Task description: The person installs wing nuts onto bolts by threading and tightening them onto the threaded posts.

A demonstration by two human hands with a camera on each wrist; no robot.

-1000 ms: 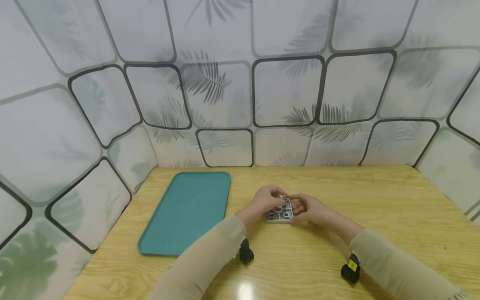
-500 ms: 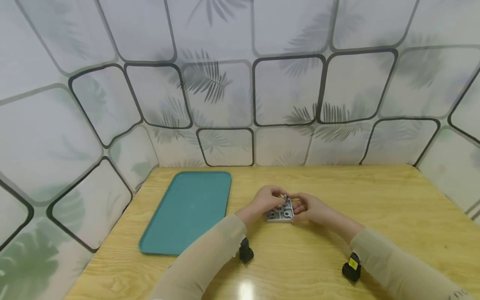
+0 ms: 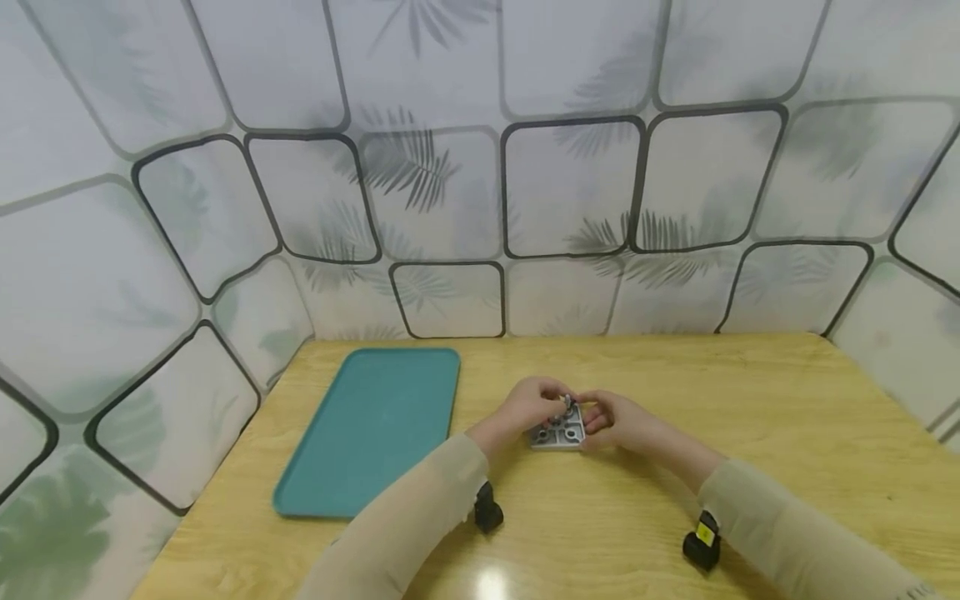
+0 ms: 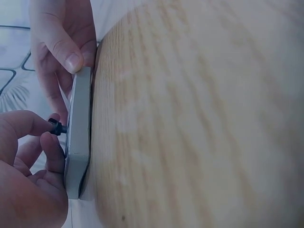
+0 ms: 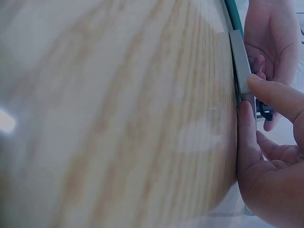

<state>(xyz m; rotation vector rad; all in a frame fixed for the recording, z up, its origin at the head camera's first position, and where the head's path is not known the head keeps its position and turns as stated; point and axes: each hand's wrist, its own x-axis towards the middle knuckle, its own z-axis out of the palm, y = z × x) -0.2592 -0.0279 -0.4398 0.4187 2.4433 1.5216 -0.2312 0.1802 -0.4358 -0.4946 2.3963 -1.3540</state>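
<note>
A square grey plate (image 3: 558, 435) with round bosses and ribs on its upper face lies on the wooden table between both hands. My left hand (image 3: 534, 402) reaches over its far left part. In the left wrist view, thumb and index finger pinch a small dark bolt-like piece (image 4: 58, 127) that stands out from the plate's face; its lower end meets the plate, and how deep it sits cannot be told. My right hand (image 3: 621, 423) grips the right edge of the plate, with thumb (image 5: 266, 90) and a finger against the side wall in the right wrist view.
A teal tray (image 3: 375, 425) lies on the table (image 3: 600, 533) to the left of the hands. Behind the table hangs a patterned curtain-like wall (image 3: 570, 192). Black wrist cameras sit below the left cuff (image 3: 487, 508) and the right cuff (image 3: 702, 542).
The head view has tilted slightly, so everything sits a little lower in it. Both hands keep their places at the plate, and the left fingers shift only slightly around the small dark piece.
</note>
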